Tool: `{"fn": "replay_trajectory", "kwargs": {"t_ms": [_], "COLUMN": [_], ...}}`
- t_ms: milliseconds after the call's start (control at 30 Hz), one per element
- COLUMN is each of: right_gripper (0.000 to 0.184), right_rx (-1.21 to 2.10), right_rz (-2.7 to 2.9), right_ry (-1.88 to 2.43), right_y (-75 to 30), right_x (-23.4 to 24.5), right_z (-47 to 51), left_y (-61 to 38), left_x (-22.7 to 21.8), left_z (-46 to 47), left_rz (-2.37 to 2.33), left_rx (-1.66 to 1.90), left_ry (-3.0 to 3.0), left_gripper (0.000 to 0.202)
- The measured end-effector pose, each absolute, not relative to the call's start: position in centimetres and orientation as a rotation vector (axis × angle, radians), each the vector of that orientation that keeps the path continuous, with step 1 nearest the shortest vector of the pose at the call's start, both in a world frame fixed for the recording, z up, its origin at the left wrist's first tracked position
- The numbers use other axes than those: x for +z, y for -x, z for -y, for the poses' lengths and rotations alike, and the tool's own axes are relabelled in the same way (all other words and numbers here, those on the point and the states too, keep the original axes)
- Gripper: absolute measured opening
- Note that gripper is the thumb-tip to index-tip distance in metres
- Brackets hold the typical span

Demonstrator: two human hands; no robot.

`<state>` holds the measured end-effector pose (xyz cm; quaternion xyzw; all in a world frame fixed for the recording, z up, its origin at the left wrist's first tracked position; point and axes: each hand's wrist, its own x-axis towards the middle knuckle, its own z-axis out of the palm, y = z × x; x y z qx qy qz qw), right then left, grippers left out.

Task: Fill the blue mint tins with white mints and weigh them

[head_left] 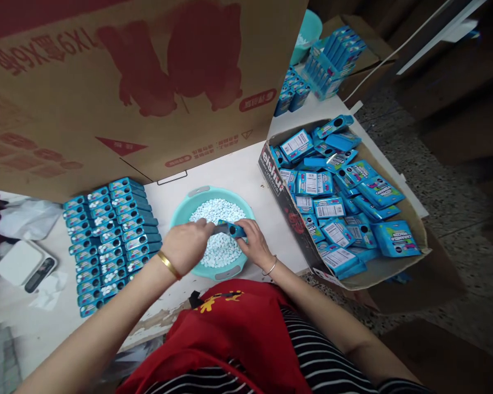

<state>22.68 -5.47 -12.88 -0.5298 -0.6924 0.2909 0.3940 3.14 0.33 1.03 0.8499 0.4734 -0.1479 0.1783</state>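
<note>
I've got the blue case (pixel 231 229) right over the teal basin (pixel 204 192) of white tablets (pixel 218 210), just above the heap. My left hand (pixel 187 245) has its fingers pinched on the case's near end, and my right hand (pixel 253 241) has its fingers wrapped round the other end. To the left on the bench (pixel 230 169) lie rows of filled cases (pixel 115 235). To the right, an open carton (pixel 276 176) holds blue packets (pixel 378 191).

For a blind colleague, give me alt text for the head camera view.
The left hand and right hand hold a blue tin over a basin of white tablets. Rows of tins lie left; a carton of blue packets sits right.
</note>
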Motion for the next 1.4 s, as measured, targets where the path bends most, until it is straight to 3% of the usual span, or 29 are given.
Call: {"fn": "replay_trajectory", "kwargs": {"t_ms": [167, 333, 600, 800, 1067, 1400], "right_gripper": [0.027, 0.028, 0.035, 0.031, 0.03, 0.044], "right_rx": [0.763, 0.818, 0.891, 0.827, 0.698, 0.653], "right_rz": [1.522, 1.312, 1.201, 1.275, 1.626, 1.851], "right_ry": [1.42, 1.488, 1.513, 1.509, 1.422, 1.257], "right_y": [-24.1, -25.2, -25.4, -25.8, -25.1, -22.2], "right_x": [-12.7, -12.2, -12.7, -12.0, -12.2, -13.0], "right_z": [5.2, 5.3, 5.9, 6.0, 5.5, 5.5], "left_y": [0.8, 1.1, -0.7, -0.4, 1.7, -4.7], "left_x": [-7.9, -16.0, -17.8, -15.7, -5.5, 3.8], "left_z": [-2.9, -0.9, 4.8, 4.4, 1.0, -0.6], "left_rz": [-1.585, -1.423, -1.096, -1.022, -0.967, -1.151], "left_rx": [-0.401, -0.379, -0.239, -0.097, 0.067, -0.772], "left_ry": [-2.215, -2.151, -1.982, -1.85, -1.889, -2.305], "left_gripper": [0.033, 0.044, 0.041, 0.036, 0.036, 0.03]}}
